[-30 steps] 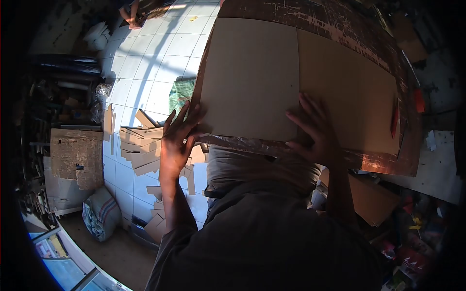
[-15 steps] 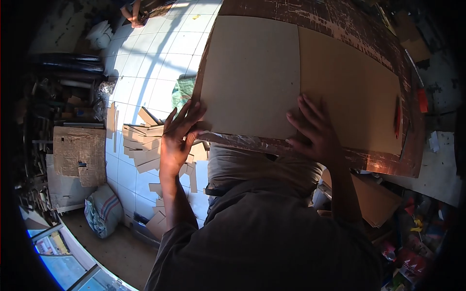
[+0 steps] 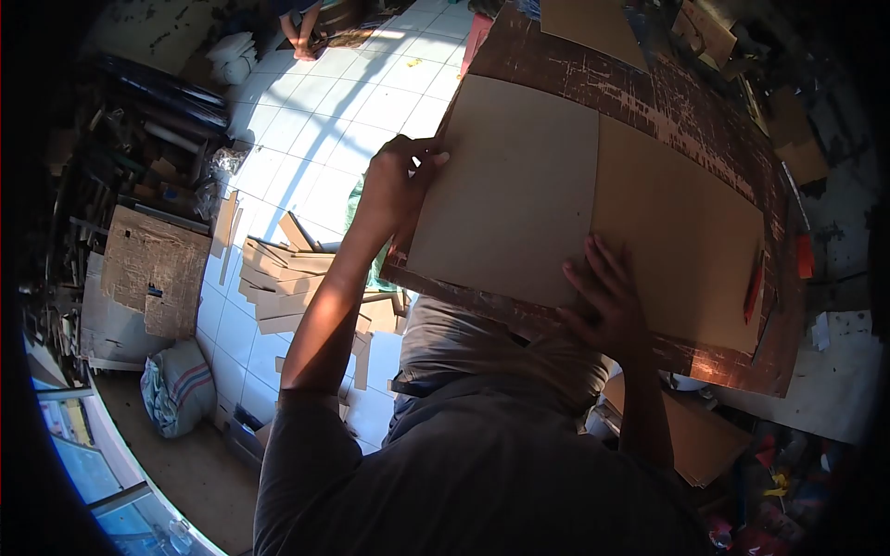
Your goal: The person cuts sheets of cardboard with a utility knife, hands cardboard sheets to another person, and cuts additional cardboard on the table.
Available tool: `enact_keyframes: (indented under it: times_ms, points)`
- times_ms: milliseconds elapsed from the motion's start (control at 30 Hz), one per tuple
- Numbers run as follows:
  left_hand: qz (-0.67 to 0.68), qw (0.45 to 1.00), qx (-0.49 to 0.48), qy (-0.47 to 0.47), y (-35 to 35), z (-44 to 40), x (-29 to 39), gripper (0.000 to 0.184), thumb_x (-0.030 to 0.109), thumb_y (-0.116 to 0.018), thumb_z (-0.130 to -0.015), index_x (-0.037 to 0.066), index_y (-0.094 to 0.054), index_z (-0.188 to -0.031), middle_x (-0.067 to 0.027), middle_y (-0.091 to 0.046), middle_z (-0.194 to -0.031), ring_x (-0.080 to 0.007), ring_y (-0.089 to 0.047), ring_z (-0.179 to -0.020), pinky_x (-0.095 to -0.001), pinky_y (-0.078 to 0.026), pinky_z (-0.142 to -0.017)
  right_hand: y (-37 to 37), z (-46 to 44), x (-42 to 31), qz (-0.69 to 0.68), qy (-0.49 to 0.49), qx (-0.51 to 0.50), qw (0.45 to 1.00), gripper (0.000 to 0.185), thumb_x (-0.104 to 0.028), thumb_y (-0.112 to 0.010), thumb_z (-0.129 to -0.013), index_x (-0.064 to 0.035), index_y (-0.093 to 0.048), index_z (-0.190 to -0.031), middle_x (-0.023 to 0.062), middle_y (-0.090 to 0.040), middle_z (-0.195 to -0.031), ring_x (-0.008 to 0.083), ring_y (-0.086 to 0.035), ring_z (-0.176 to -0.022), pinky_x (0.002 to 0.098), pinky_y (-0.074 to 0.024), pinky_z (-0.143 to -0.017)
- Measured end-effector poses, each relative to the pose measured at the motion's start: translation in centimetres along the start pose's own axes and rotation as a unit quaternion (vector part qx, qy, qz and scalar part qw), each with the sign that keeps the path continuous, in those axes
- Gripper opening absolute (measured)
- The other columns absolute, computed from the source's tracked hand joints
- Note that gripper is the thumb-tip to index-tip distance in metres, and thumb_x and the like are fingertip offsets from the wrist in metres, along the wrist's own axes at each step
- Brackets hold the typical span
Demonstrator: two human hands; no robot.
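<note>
A pale grey-brown cardboard sheet (image 3: 510,185) lies flat on a worn dark-red board (image 3: 695,134), its right side meeting a browner cardboard sheet (image 3: 686,222). At the pale sheet's left edge is my left hand (image 3: 399,181), fingers bent and thumb drawn in, closed on that edge. My right hand (image 3: 612,301) rests with its fingers spread near the seam between the two sheets, by their near side. A slim red tool (image 3: 754,289) lies at the right end of the brown sheet; its kind is unclear.
Cardboard offcuts (image 3: 283,283) are heaped on the white tiled floor (image 3: 343,125) at left. A stuffed sack (image 3: 178,389) stands lower left. Another cardboard piece (image 3: 593,28) lies on the board's far side. Another person's feet (image 3: 304,53) show at the top.
My left hand has moved up along the pale sheet's left edge and its fingers have closed there. The right hand stays spread near the seam. The whole view has shifted.
</note>
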State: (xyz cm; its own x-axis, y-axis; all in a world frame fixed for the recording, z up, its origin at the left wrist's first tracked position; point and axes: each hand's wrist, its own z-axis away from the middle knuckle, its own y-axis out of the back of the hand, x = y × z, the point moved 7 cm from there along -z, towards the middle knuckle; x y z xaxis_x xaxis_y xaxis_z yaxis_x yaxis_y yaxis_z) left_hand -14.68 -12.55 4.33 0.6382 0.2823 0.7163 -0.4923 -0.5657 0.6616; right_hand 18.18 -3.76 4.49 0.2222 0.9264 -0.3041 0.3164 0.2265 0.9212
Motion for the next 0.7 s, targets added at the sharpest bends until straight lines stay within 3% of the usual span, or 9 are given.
enact_keyframes:
  times_ms: [133,300,333,567,633,700]
  points:
    - [0.019,1.000,0.018,-0.017,-1.9,-2.9,-0.8,0.036,0.029,-0.072,-0.094,0.001,-0.072,-0.118,-0.0176,-0.073,-0.100,-0.0245,-0.071,-0.084,-0.0368,-0.056,-0.077,-0.4,0.2,0.5,0.006,-0.005,-0.007,1.000,0.062,-0.041,-0.075,-0.088,-0.0170,-0.059,-0.143,0.0192,-0.037,-0.161,0.0342,-0.033,-0.151,0.0675,-0.0154,-0.122]
    - [0.034,0.999,0.018,0.029,-2.5,-3.3,-1.5,0.030,0.023,-0.071,-0.094,-0.001,-0.072,-0.112,-0.0146,-0.073,-0.100,-0.0230,-0.070,-0.086,-0.0357,-0.055,-0.078,-0.2,0.3,0.4,0.005,-0.014,-0.013,1.000,0.062,-0.046,-0.072,-0.091,-0.0181,-0.058,-0.144,0.0192,-0.036,-0.161,0.0336,-0.031,-0.152,0.0678,-0.0154,-0.122]
    - [0.048,0.998,0.034,0.026,-2.4,-3.2,-1.0,0.026,0.015,-0.074,-0.087,-0.003,-0.072,-0.106,-0.0203,-0.073,-0.102,-0.0346,-0.072,-0.091,-0.0416,-0.056,-0.082,-0.2,0.3,0.4,0.006,-0.010,-0.012,1.000,0.062,-0.046,-0.071,-0.091,-0.0181,-0.058,-0.144,0.0193,-0.036,-0.161,0.0336,-0.030,-0.152,0.0679,-0.0154,-0.122]
    - [0.063,0.995,0.078,0.002,-3.0,-3.0,-1.8,0.025,0.012,-0.074,-0.087,-0.003,-0.071,-0.106,-0.0200,-0.072,-0.099,-0.0343,-0.070,-0.094,-0.0408,-0.055,-0.083,-0.3,0.3,0.4,0.007,-0.007,-0.009,1.000,0.062,-0.047,-0.072,-0.090,-0.0177,-0.059,-0.143,0.0190,-0.037,-0.161,0.0330,-0.032,-0.152,0.0674,-0.0156,-0.122]
    - [0.042,0.995,0.081,-0.031,-3.0,-2.8,-1.4,0.030,0.023,-0.071,-0.095,-0.002,-0.071,-0.113,-0.0154,-0.072,-0.105,-0.0239,-0.069,-0.088,-0.0349,-0.054,-0.078,-0.2,0.3,0.5,0.002,-0.005,-0.005,1.000,0.062,-0.045,-0.074,-0.089,-0.0176,-0.060,-0.142,0.0183,-0.038,-0.161,0.0327,-0.033,-0.152,0.0669,-0.0156,-0.122]
    - [0.039,0.996,0.079,-0.021,-3.0,-2.6,-1.1,0.030,0.023,-0.071,-0.095,-0.001,-0.071,-0.113,-0.0155,-0.072,-0.104,-0.0241,-0.068,-0.087,-0.0349,-0.053,-0.077,-0.2,0.3,0.6,-0.001,-0.006,-0.001,1.000,0.061,-0.043,-0.076,-0.088,-0.0174,-0.061,-0.141,0.0177,-0.039,-0.160,0.0324,-0.033,-0.151,0.0664,-0.0156,-0.122]
